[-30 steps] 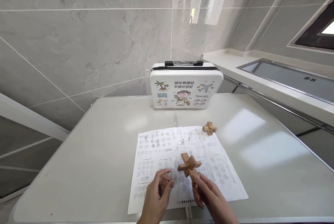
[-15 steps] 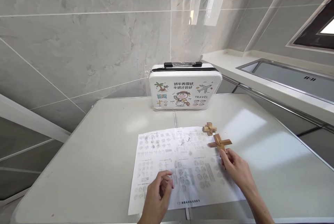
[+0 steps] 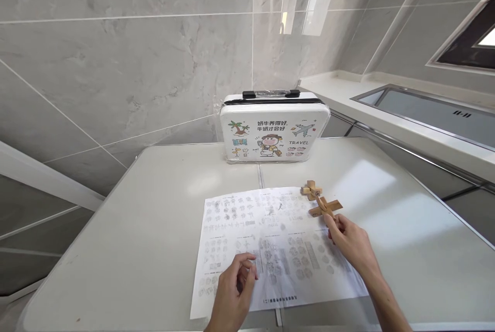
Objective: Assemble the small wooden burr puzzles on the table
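Observation:
In the head view, my right hand (image 3: 350, 242) pinches the near end of a wooden interlocking puzzle (image 3: 327, 207) shaped like a cross. Its crossed bars tilt above the right side of the printed sheet (image 3: 266, 229). Just behind it sits a smaller wooden burr puzzle (image 3: 311, 189) with a dark letter on its end, at the sheet's far right corner. My left hand (image 3: 235, 288) rests on the sheet's near edge, fingers loosely curled, a gap between thumb and fingers, nothing visible in it. Rows of small diagrams cover the sheet.
A white case (image 3: 274, 133) with cartoon prints and a black handle stands at the back of the white table (image 3: 127, 234). Behind it is a grey tiled wall (image 3: 154, 64). To the right runs a counter with a sink (image 3: 433, 110).
My right hand has turned the cross-shaped wooden puzzle a little, and its bars now lie at a different tilt. My left hand stays in place.

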`<state>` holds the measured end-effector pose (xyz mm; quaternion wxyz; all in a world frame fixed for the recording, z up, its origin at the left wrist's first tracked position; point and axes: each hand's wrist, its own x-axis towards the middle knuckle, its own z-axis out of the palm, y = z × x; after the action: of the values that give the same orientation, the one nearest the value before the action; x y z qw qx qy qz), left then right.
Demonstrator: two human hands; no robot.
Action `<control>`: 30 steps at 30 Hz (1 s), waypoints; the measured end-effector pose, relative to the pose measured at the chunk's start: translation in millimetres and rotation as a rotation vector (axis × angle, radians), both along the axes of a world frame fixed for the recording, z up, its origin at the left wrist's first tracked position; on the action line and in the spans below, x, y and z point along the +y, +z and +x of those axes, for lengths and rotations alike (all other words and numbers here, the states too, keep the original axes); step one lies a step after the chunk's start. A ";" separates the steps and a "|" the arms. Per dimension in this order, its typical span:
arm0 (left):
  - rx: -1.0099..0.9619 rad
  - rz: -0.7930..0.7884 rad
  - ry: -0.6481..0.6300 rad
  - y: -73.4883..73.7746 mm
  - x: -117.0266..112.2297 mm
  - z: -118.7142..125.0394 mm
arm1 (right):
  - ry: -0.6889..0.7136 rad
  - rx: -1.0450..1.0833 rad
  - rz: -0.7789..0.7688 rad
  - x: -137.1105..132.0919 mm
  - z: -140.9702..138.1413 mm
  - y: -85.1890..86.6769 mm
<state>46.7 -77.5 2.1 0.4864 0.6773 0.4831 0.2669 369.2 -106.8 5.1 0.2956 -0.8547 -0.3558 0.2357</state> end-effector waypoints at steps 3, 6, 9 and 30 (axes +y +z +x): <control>0.015 -0.015 -0.040 -2.9 2.1 -3.0 | 0.004 -0.013 -0.009 4.4 1.6 2.6; 0.019 -0.020 -0.040 -1.4 2.1 -3.2 | 0.003 -0.036 -0.036 7.8 1.0 6.0; 0.019 -0.019 -0.042 1.7 1.3 -2.2 | -0.002 -0.067 -0.056 7.0 -1.4 9.2; 0.148 0.102 -0.055 19.2 34.8 -20.2 | 0.127 0.260 0.294 -38.5 -84.6 -26.5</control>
<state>26.4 -42.7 21.3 0.4214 0.7320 0.4848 0.2271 284.7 -145.3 -21.3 0.4449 -0.7407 -0.3984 0.3078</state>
